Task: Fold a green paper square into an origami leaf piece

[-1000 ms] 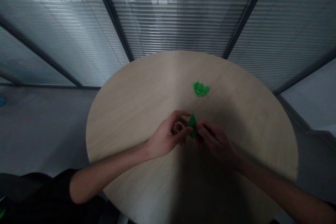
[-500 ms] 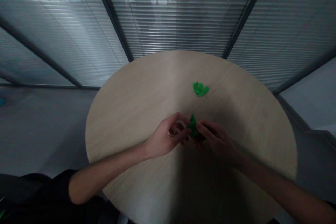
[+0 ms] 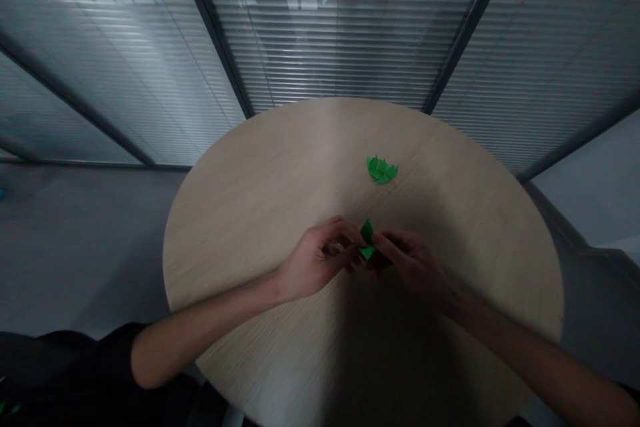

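Note:
Between my hands is a small piece of folded green paper (image 3: 367, 232), held just above the table. My left hand (image 3: 320, 255) pinches its left side with thumb and forefinger. On the other side, my right hand (image 3: 407, 257) grips the right edge, its lower fingers lost in shadow. Farther back on the table lies a green folded-paper shape (image 3: 383, 171) with pointed tips along its upper edge; no hand touches it.
The round wooden table (image 3: 240, 213) spreads under both forearms. Behind its far edge stands a glass partition with blinds (image 3: 320, 47) and dark frame posts. Grey floor (image 3: 100, 233) shows at the left.
The green paper between my fingers has turned slightly and now shows a sharper fold. My left fingers have closed in a little; the green shape farther back stays put.

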